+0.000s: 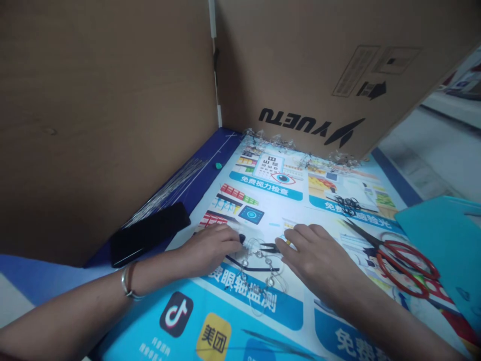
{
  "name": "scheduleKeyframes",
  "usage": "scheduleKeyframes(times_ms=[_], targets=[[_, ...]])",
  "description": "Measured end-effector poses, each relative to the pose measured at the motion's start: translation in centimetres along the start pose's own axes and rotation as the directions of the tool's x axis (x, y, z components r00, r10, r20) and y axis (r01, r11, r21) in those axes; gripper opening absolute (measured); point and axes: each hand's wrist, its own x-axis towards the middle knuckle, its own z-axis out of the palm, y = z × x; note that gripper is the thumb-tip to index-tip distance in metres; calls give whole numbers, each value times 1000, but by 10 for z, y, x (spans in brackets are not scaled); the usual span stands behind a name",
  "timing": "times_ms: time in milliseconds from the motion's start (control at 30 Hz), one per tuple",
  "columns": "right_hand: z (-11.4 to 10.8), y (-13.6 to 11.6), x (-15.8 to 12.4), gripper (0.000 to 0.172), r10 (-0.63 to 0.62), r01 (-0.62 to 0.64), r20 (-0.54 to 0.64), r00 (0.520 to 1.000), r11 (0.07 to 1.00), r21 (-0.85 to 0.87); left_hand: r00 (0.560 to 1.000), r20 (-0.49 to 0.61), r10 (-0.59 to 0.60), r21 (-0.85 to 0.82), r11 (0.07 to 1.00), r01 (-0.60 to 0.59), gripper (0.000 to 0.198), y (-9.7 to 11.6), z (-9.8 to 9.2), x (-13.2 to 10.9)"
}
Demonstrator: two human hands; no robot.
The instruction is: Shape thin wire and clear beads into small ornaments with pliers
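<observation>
Near the middle of the printed sheet (263, 220), a ring of thin wire with clear beads (269, 282) lies between my two hands. My left hand (216, 245) is closed at the ring's left side, its fingertips together beside a small dark piece; what they pinch is too small to name. My right hand (310, 250) is wrapped round small pliers, whose dark pointed jaws (268, 247) reach left to the top of the wire ring. The rest of the pliers is mostly hidden in the hand.
Cardboard walls (105, 100) stand at left and back. A black phone (150, 233) and thin wires (169, 188) lie left. Red-handled scissors (406, 260), black loops (346, 204) and a turquoise sheet (443, 240) are right. Wire pieces (308, 159) line the back wall.
</observation>
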Motion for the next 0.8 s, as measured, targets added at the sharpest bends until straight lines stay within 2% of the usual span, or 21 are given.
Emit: scheduleKeyframes(times_ms=[200, 400, 567, 800], targets=[[-1, 0, -1, 26, -48, 47, -28, 998, 998, -35, 1000, 20, 20, 67, 998, -21, 34, 0, 1, 3], [-2, -6, -4, 30, -65, 56, -92, 994, 993, -105, 997, 75, -6, 119, 993, -3, 46, 3, -2, 4], [-6, -12, -8, 31, -59, 39, -138, 989, 989, -145, 996, 82, 20, 157, 987, -33, 41, 6, -4, 5], [-8, -10, -10, 29, -60, 43, -101, 993, 987, -156, 996, 79, 27, 169, 985, -40, 43, 8, -6, 5]])
